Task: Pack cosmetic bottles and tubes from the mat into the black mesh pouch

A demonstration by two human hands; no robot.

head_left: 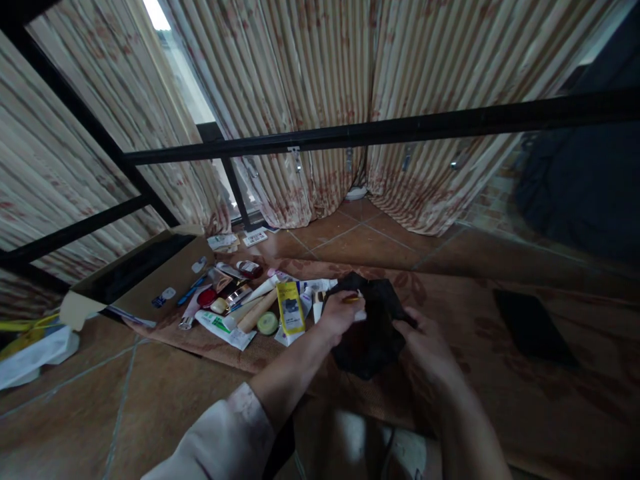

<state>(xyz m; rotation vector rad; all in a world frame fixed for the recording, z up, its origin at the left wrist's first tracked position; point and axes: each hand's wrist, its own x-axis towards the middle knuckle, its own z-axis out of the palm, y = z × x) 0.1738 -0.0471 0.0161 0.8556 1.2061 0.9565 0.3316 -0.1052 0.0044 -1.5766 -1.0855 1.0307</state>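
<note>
A black bag (373, 357) lies wide at the mouth on the patterned cloth, its dark inside hard to make out. My right hand (425, 337) pinches the bag's right edge. Over the bag's left side, my left hand (343, 317) is closed around a small white and gold item (354, 299) whose kind I cannot make out. Just left of that hand lie a yellow packet (291, 308), a round green-lidded jar (267, 324), a white and green tube (220, 325) and a red round container (205, 297), among several other tubes and bottles.
An open cardboard box (165, 277) stands at the left, beyond the heap of toiletries. A flat black object (535, 327) rests on the cloth (465, 300) at right. Behind are a black metal rail (320, 138), curtains (320, 73) and brown floor tiles (350, 237).
</note>
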